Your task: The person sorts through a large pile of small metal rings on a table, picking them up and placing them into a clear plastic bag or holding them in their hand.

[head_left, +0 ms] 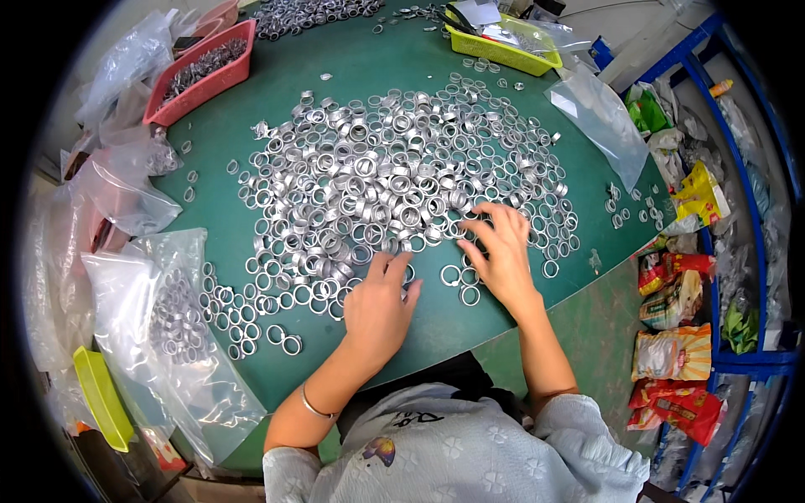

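Note:
A broad heap of silver metal rings [369, 176] spreads over the green table [335, 67], piled up in the middle and a single layer deep around its edges. My left hand [377, 306] is at the heap's near edge, fingers stretched forward and thumb apart, touching or nearly touching rings. One ring shows partly behind its thumb and fingers. My right hand [501, 256] reaches in at the heap's near right edge, its fingers curved and spread apart with nothing visibly held. A few loose rings [470, 295] lie on the table between my hands, closer to the right one.
Left of me, a clear plastic bag [222, 369] holds more rings. A red basket [243, 50] of small metal parts and a yellow-green basket [503, 52] stand at the back. Another clear bag [599, 121] lies at right, before a blue shelf rack [759, 365] with packets.

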A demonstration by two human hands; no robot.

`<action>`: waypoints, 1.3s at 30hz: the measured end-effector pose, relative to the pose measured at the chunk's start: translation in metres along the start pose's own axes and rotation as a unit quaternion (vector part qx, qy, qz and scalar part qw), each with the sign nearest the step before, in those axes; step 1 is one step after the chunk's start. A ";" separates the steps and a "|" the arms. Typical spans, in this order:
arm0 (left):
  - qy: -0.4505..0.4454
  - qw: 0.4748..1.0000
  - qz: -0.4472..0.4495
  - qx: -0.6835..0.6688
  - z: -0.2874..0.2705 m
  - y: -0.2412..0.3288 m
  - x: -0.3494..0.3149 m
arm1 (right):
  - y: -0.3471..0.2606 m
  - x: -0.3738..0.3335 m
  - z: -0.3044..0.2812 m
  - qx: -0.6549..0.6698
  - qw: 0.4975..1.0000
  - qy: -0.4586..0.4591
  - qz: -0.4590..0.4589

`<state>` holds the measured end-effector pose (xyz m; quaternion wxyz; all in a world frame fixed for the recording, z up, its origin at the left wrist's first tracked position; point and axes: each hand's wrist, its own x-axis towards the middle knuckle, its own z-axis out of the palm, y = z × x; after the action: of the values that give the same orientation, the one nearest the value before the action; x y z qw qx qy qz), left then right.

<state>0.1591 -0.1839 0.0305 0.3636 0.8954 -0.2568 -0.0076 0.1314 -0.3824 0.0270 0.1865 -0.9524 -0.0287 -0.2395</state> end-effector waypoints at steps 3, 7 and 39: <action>-0.007 0.989 0.040 -0.142 0.003 0.000 0.001 | 0.015 0.000 -0.007 -0.022 0.999 0.028 0.040; -0.160 0.912 -0.016 -0.377 0.005 -0.003 0.000 | 0.034 -0.007 -0.017 -0.105 0.979 0.104 0.138; -0.215 0.892 -0.058 -0.392 0.017 0.001 -0.006 | 0.003 -0.012 -0.021 0.066 0.987 0.014 0.144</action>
<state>0.1501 -0.1928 0.0181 0.6203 0.6698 -0.2521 -0.3210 0.1117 -0.3924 0.0377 0.2817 -0.9288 0.0957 -0.2208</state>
